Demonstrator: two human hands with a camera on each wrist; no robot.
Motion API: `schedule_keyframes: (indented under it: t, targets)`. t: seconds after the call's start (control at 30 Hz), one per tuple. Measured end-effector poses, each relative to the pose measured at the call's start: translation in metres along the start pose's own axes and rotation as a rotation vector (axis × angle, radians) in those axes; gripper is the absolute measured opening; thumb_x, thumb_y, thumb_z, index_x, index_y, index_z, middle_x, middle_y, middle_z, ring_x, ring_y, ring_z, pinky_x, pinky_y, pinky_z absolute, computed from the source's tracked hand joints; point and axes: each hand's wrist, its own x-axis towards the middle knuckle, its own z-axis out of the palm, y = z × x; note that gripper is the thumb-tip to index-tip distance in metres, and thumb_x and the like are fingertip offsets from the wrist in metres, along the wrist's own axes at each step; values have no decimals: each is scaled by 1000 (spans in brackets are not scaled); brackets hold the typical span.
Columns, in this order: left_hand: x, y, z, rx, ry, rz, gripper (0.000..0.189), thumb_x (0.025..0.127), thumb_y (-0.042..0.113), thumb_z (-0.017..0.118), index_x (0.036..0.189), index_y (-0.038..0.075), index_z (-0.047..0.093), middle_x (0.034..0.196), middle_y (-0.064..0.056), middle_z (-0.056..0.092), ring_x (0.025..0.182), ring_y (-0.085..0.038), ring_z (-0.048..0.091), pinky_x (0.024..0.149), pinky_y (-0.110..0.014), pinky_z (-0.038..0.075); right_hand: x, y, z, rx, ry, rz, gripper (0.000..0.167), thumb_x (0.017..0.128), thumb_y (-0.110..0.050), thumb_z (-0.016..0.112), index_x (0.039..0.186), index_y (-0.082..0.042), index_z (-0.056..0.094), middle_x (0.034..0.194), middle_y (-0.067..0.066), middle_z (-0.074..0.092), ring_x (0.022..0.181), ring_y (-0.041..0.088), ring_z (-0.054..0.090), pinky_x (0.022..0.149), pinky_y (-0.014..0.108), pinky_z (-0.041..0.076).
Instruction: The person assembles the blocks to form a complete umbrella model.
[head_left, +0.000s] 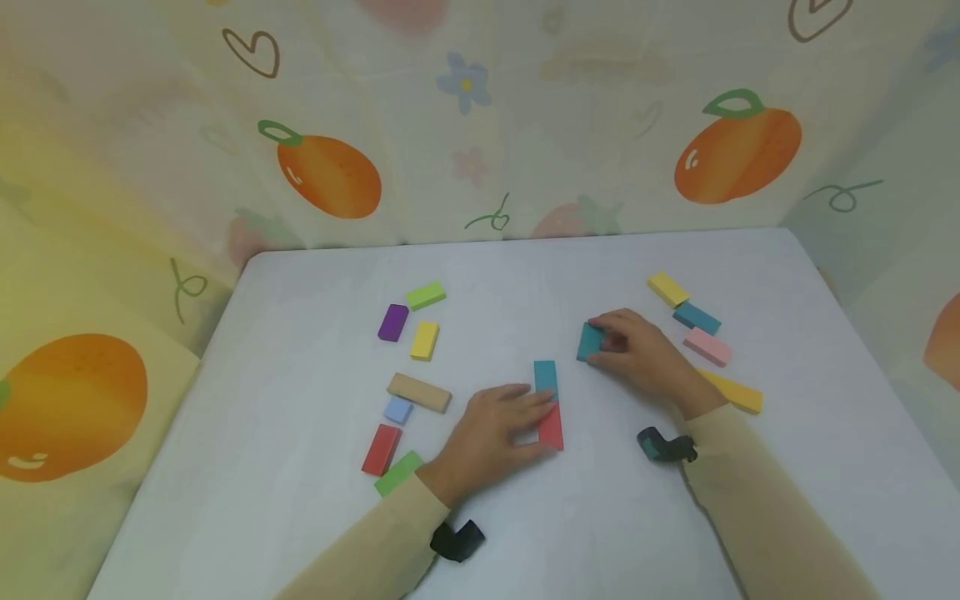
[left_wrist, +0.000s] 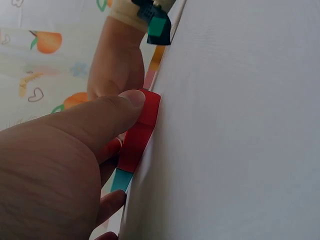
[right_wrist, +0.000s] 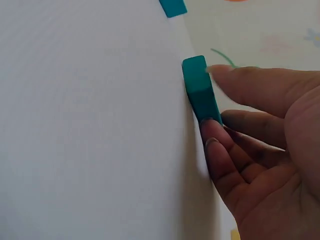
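My left hand point(head_left: 487, 437) pinches a red block point(head_left: 551, 429) that lies on the white table near the middle. In the left wrist view the thumb presses on one end of this red block point(left_wrist: 137, 145), with fingers along its far side. End to end with it, on the far side, lies a blue block point(head_left: 546, 375). To the right, my right hand point(head_left: 648, 358) pinches a teal block point(head_left: 589, 342) between thumb and fingers. The right wrist view shows that teal block point(right_wrist: 200, 92) close over the table, fingertips at its near end.
Left on the table point(head_left: 262, 400) lie several blocks, among them a purple block point(head_left: 393, 322), a tan block point(head_left: 420, 392) and a green block point(head_left: 399, 472) beside my left wrist. A yellow block point(head_left: 667, 288), a pink block point(head_left: 707, 347) and others line the right side.
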Motion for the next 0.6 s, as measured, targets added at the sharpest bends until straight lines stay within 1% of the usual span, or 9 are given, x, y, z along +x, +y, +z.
schedule_keyframes:
  t: [0.1,0.2,0.43,0.6]
  targets:
    - [0,1,0,9,14,9,65,99,46,83,155,21,63,154,9,61,148,-23,50,120,-54,40,10,-4,8,20,20,-15,42,105,-13,76,144,-4,68,137,13,65,112,30,61,103,50,52]
    - [-1,1,1,16,31,21,64,98,46,83,154,20,65,152,8,62,147,-24,52,119,-54,41,19,-9,15,37,38,-32,37,105,-10,75,141,-3,71,134,13,68,111,30,62,104,51,51]
    - [-1,0,1,4,29,17,63,98,46,84,153,21,66,151,9,63,147,-23,51,119,-53,40,39,-22,30,76,21,-69,36,103,-8,76,138,-1,72,127,13,68,106,30,59,98,47,51]
    - [-1,1,0,-4,28,14,62,98,45,84,152,20,67,151,8,64,147,-23,51,119,-54,41,45,-21,40,131,22,-82,34,103,-8,77,137,-3,73,124,10,68,103,26,60,96,44,50]
